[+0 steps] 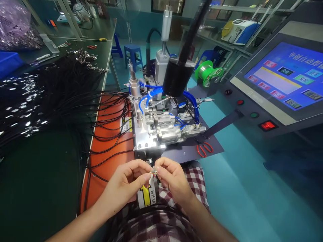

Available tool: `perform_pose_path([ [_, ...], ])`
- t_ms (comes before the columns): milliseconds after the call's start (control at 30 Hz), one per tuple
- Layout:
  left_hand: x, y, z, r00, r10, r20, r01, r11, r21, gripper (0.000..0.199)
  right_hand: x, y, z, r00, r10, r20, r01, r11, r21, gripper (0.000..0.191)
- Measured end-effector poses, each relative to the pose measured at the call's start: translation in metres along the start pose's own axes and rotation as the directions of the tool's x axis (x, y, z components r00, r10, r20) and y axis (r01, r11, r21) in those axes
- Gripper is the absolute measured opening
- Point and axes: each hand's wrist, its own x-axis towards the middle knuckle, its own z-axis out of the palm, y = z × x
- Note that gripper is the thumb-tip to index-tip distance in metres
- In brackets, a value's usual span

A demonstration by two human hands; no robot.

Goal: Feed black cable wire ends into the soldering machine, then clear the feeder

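We pinch the thin coloured wires (pixel 153 172) between the fingertips of both our left hand (pixel 127 178) and right hand (pixel 174 177), probably because such fine strands need steadying from two sides. They sit above the yellow-arrow label (pixel 146 196), just in front of the machine (pixel 168 132). Black cables (pixel 111 150) lie to its left, seemingly clear of our fingers; red-handled scissors (pixel 201 151) rest right, presumably for easy reach.
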Motion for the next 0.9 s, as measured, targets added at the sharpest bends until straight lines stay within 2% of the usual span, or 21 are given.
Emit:
perform_pose_path([
  [100,0.000,0.000,0.000,0.999,-0.033,0.008,0.033,0.999,0.028,0.017,0.004,-0.007,-0.006,0.995,0.027,0.095,-0.022,0.998,-0.060,0.022],
  [233,0.001,0.000,0.002,0.996,-0.090,0.011,0.088,0.992,0.087,0.021,0.007,-0.015,-0.013,0.983,0.004,0.184,0.028,0.985,-0.170,0.021],
  [433,0.003,-0.001,0.005,0.997,-0.067,-0.025,0.069,0.992,0.104,0.020,0.009,-0.019,-0.017,0.980,-0.026,0.197,0.087,0.949,-0.304,0.019],
  [533,0.002,-0.002,0.006,0.997,-0.055,-0.055,0.061,0.992,0.110,0.018,0.008,-0.018,-0.017,0.990,-0.022,0.140,0.065,0.948,-0.312,0.017],
  [733,0.005,-0.005,0.007,0.993,-0.073,-0.092,0.076,0.996,0.037,0.017,-0.002,-0.003,-0.007,0.995,-0.024,-0.096,-0.007,0.950,-0.312,0.016],
  [833,0.006,-0.006,0.007,0.992,-0.088,-0.094,0.090,0.996,0.020,0.019,-0.007,0.002,0.000,0.978,-0.109,-0.180,0.029,0.918,-0.396,0.013],
  [900,0.007,-0.006,0.007,0.992,-0.084,-0.097,0.087,0.996,0.023,0.020,-0.008,0.002,0.004,0.960,-0.207,-0.192,0.087,0.864,-0.497,0.010],
])
